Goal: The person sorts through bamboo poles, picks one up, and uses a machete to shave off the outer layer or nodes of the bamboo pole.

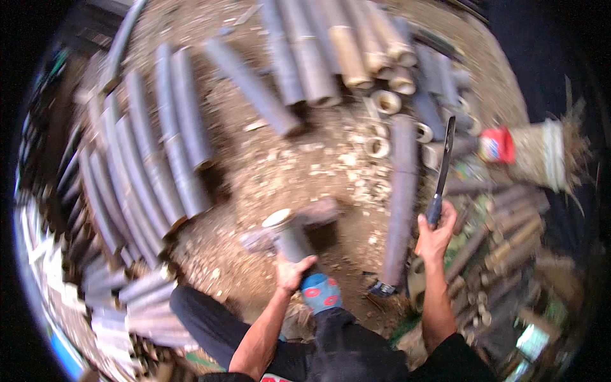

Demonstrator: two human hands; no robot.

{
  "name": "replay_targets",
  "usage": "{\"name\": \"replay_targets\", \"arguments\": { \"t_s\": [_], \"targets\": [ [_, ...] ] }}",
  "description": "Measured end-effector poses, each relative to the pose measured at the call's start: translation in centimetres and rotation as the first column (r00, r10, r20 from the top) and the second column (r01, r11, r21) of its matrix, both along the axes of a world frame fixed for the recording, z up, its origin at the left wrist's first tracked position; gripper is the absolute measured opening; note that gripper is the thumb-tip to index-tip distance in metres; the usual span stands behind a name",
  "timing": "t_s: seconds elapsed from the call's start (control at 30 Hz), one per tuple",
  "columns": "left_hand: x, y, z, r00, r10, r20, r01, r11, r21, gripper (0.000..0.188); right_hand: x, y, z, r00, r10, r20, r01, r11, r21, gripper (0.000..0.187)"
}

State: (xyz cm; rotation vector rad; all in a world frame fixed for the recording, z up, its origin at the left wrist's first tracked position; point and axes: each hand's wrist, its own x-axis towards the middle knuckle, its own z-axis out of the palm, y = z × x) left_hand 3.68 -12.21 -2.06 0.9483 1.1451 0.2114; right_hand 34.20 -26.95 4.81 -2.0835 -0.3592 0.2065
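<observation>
My left hand [293, 270] is wrapped round the lower end of a short, thick bamboo section [293, 240], whose pale cut end faces away from me. A short log [321, 212] lies on the ground beside the bamboo's upper end; blur hides whether they touch. Raised on the right, my right hand [438, 234] grips the dark handle of a long, narrow knife [445, 159], its blade pointing up and away. The knife is well apart from the bamboo section. Just right of my left hand is my foot in a blue sock with red spots [321, 293].
Long bamboo poles [181, 108] lie in rows at left and far centre. One grey pole [401, 197] lies between the chips and my right arm. Pale wood chips [356, 165] litter the dirt. A whitish bucket [538, 153] with a red packet [496, 146] stands right, above piled offcuts [509, 245].
</observation>
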Motion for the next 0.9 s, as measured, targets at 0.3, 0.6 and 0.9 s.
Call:
{"name": "replay_targets", "arguments": {
  "t_s": [0.3, 0.6, 0.9],
  "targets": [
    [-0.1, -0.3, -2.0, 0.998, 0.037, -0.058, -0.030, 0.993, 0.118, 0.105, -7.7, 9.7, -10.2, 0.808, 0.545, 0.225, -0.456, 0.820, -0.346, 0.056],
    [-4.0, 3.9, -0.2, 0.684, -0.639, -0.353, 0.729, 0.621, 0.289, 0.061, -4.4, -1.3, -7.8, 0.586, 0.658, 0.473, -0.143, 0.658, -0.739, 0.061],
    [4.7, 19.3, 26.2, 0.693, -0.278, -0.665, 0.667, -0.101, 0.738, 0.016, 5.0, -3.9, -7.8, 0.589, 0.689, 0.423, 0.060, 0.484, -0.873, 0.060]
  ]
}}
